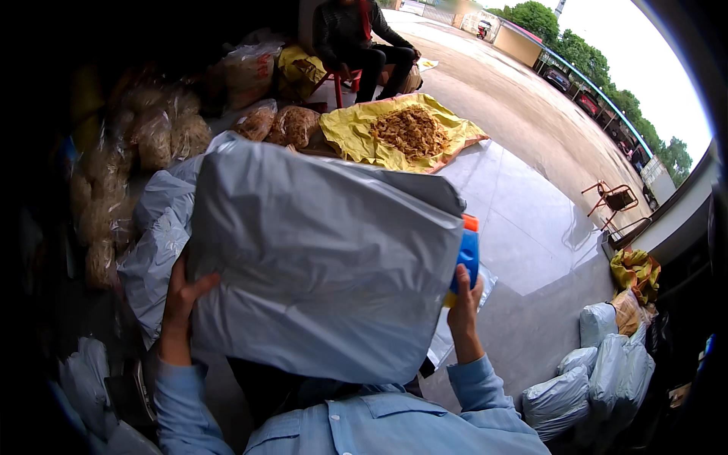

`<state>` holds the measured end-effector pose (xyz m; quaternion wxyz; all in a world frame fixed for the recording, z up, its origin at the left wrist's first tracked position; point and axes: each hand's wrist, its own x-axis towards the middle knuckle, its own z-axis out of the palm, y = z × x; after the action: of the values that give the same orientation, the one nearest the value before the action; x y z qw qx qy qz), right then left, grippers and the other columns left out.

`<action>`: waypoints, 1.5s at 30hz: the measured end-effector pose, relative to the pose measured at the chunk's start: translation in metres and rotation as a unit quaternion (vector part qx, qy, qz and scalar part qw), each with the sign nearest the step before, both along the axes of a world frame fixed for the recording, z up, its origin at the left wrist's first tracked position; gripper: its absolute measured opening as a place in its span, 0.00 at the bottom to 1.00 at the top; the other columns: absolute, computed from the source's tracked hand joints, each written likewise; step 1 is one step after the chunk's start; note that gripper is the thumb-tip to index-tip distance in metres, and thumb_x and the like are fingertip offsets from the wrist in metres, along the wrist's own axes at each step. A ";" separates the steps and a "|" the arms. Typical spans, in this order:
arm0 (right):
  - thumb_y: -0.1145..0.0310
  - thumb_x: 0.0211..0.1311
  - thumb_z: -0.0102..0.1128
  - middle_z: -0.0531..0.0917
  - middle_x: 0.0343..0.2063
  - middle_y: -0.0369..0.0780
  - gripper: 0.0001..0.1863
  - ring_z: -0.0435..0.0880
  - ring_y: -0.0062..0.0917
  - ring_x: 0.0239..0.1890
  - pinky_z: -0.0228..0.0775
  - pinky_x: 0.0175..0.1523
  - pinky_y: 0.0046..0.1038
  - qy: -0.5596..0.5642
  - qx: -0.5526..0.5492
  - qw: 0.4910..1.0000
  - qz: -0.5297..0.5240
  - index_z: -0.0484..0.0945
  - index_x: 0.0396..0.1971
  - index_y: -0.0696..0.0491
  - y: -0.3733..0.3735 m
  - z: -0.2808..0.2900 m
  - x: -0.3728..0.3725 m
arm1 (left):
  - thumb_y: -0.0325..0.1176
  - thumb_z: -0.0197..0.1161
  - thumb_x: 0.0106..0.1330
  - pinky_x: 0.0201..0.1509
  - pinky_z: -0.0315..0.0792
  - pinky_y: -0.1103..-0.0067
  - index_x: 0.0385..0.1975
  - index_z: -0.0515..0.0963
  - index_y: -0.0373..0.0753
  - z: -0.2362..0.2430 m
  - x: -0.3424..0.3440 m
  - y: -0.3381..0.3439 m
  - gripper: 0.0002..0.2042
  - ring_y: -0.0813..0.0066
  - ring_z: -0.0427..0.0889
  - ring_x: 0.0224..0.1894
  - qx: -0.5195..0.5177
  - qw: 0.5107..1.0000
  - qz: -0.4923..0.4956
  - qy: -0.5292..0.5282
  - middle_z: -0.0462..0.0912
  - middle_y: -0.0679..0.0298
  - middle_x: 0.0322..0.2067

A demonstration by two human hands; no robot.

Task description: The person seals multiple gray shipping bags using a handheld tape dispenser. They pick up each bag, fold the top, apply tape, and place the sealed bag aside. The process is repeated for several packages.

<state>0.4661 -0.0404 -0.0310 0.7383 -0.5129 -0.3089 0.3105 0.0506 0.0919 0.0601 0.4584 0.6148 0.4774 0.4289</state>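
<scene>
A big grey plastic mailing bag (326, 258) is held up in front of the person's blue shirt (356, 425), hiding most of the floor (523, 205) behind it. The left hand (186, 296) pinches its left edge, thumb on the near face. Over at the right edge, the right hand (463, 303) is closed around a blue-and-orange tool (469, 254), perhaps a tape dispenser, though the bag covers part of it. Silvery plastic bags (163, 246) lie just to the left. Beyond, a yellow sack (345, 125) is spread out under a heap of brown dried pieces (412, 133), with someone seated (360, 38) at its far side. Wrapped parcels (557, 398) sit near right; a chair (618, 199) stands far right.
</scene>
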 end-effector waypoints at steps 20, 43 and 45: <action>0.49 0.50 0.60 0.78 0.21 0.54 0.30 0.79 0.49 0.28 0.70 0.34 0.43 -0.566 -0.327 0.732 -0.189 0.60 0.38 0.59 0.128 -0.139 0.091 | 0.31 0.62 0.57 0.50 0.70 0.77 0.65 0.35 0.38 -0.134 0.016 0.080 0.44 0.68 0.76 0.47 -0.117 0.993 -0.026 0.014 0.71 0.49 0.49; 0.63 0.59 0.56 0.79 0.39 0.47 0.24 0.80 0.31 0.41 0.70 0.45 0.28 -0.361 0.003 0.929 0.085 0.60 0.50 0.58 0.125 0.007 -0.094 | 0.39 0.57 0.60 0.49 0.68 0.70 0.59 0.59 0.39 -0.235 -0.267 0.023 0.27 0.66 0.78 0.43 -0.360 0.899 0.251 0.012 0.74 0.58 0.49; 0.62 0.58 0.56 0.79 0.39 0.47 0.25 0.80 0.31 0.41 0.71 0.45 0.29 -0.361 0.008 0.925 0.120 0.59 0.51 0.58 0.134 0.004 -0.123 | 0.37 0.57 0.59 0.49 0.68 0.68 0.59 0.59 0.39 -0.258 -0.274 0.048 0.28 0.64 0.78 0.42 -0.380 0.892 0.245 -0.016 0.74 0.57 0.48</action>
<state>0.3430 0.0939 -0.0267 0.5382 -0.5432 -0.6161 0.1887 -0.2236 0.1401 -0.1980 0.5447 0.2500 0.7323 0.3233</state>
